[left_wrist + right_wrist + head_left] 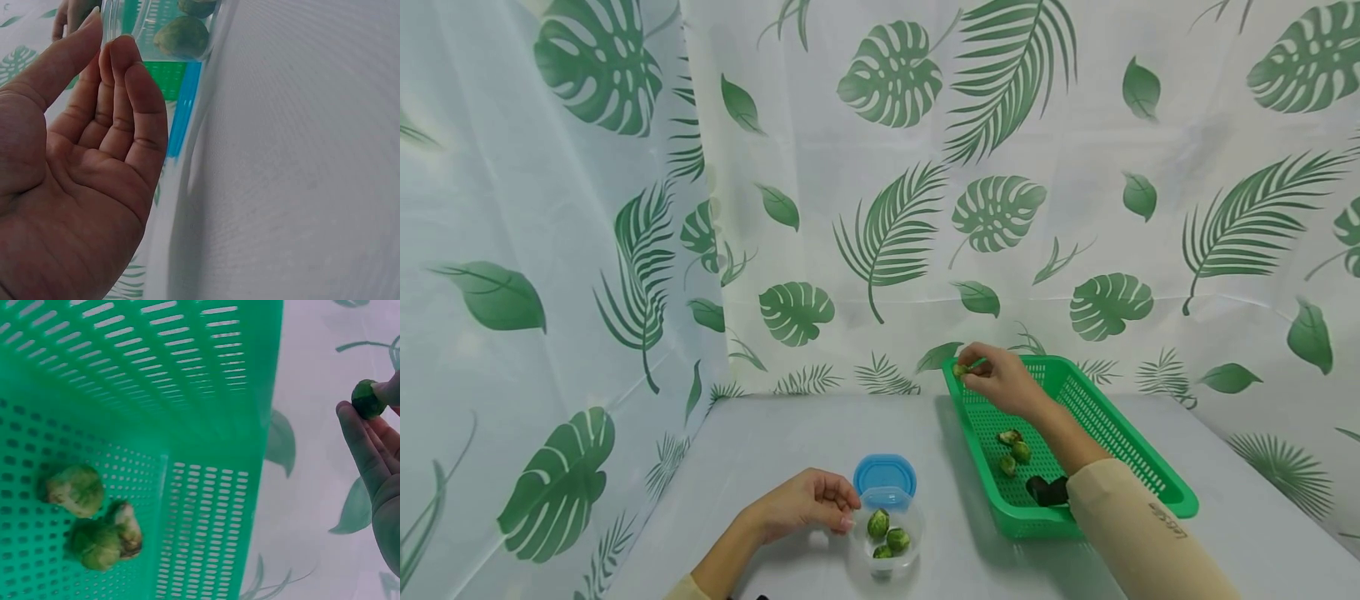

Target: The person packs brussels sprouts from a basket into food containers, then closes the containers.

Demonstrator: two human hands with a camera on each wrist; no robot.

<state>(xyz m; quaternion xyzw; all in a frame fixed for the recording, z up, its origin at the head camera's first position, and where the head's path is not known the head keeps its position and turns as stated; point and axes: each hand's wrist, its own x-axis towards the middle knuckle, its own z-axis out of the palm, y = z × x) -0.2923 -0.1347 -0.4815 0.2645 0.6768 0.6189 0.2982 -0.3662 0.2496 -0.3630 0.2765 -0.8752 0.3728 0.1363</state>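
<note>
While my right hand (1000,382) hangs over the far left corner of the green basket (1138,467), just right of centre in the head view, I see its fingertips pinching a small sprout (959,369). The right wrist view shows that sprout (367,400) at the upper right, held between thumb and fingers outside the basket wall (206,506). Three more sprouts (1015,450) lie on the basket floor below the hand. Low in the frame, my left hand (805,502) rests with loosely curled fingers against the rim of a clear tub (887,542) holding three sprouts; it grips nothing. A blue lid (884,474) lies just behind the tub.
</note>
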